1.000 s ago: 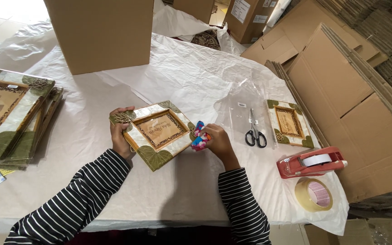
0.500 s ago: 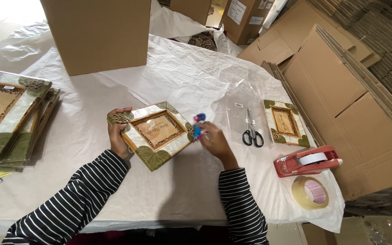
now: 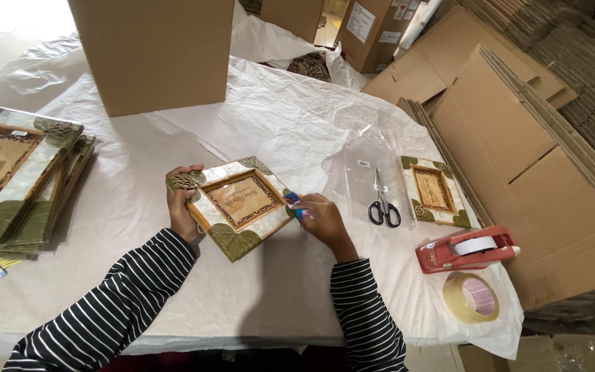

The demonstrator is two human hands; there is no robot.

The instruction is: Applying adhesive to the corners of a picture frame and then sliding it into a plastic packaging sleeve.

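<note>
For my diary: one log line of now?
left hand: holds frame | right hand: small blue thing at frame edge | scissors: nearby

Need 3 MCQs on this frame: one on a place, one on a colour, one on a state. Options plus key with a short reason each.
1. Where do the scissors lie?
A. on the clear plastic sheet, right of the held frame
B. on the stack of frames
C. inside the cardboard box

2. What colour is the tape dispenser?
A. blue
B. red
C. green

3. How is the picture frame in the middle held?
A. lying flat, untouched
B. left hand grips its left edge, right hand at its right edge with a small blue thing
C. both hands hold it overhead

Key: 1 A, the scissors rest on the clear sheet beside a smaller frame. 2 B, its body is red, with a loose tape roll in front. 3 B, both hands are at the frame's opposite edges over the table.
</note>
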